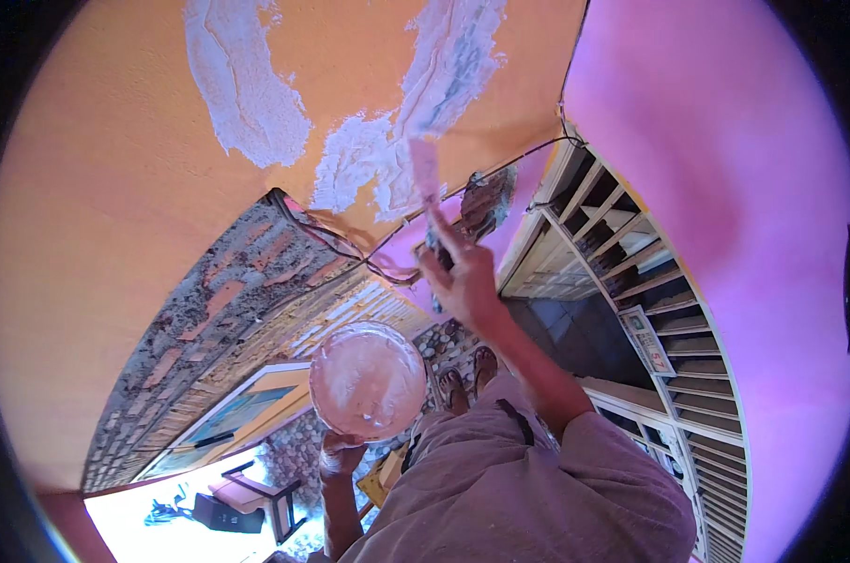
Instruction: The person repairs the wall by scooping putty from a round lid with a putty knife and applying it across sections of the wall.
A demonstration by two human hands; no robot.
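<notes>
My right hand [469,284] is raised in front of the orange surface [350,56], closed round the handle of a putty knife [425,169]. The knife's blade points up and lies over the lower end of a streak of whitish filler [448,70]; whether it touches cannot be told. Another filler streak [247,94] runs to the left of it. Lower down, my left hand [342,454] grips the near edge of a round tub [369,380], its paste pale pinkish-white and smeared.
Dark cables [387,267] run along the orange surface's lower edge. Exposed brick [209,300] lies at left, a slatted wooden frame [674,310] at right beside a pink wall [772,235]. A chair [265,497] stands on the pebbled floor [298,460] below.
</notes>
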